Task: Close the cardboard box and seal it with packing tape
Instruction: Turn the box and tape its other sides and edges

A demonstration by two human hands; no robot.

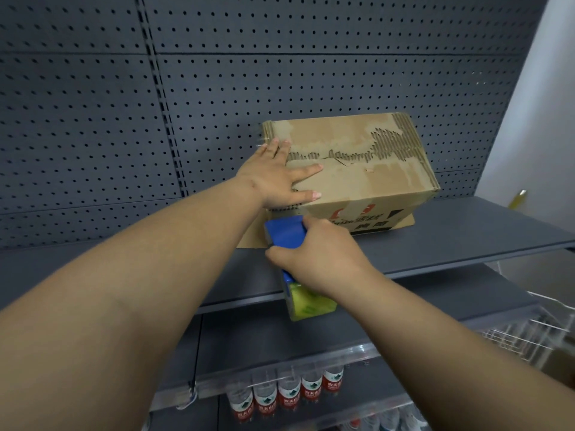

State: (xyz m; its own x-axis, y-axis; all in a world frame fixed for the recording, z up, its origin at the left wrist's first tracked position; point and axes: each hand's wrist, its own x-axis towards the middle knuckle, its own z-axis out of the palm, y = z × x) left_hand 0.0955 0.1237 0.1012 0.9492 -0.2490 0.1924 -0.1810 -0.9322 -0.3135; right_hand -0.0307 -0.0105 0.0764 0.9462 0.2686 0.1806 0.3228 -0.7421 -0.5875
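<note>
Matt brown cardboard box (357, 169) is showing torn, rough corrugation along its top, a smooth blue plastic tape dispenser (284, 233) sitting at its seven o'clock on the matt grey metal shelf (466, 234).

Shop; pegboard shelving (466, 241); stocked water bottles (289, 393)

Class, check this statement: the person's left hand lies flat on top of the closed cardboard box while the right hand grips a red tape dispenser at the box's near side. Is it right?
Not quite. The head view shows the tape dispenser is blue, not red. The rest holds: the left hand lies flat on the closed cardboard box, and the right hand grips the dispenser at its near side.
</note>
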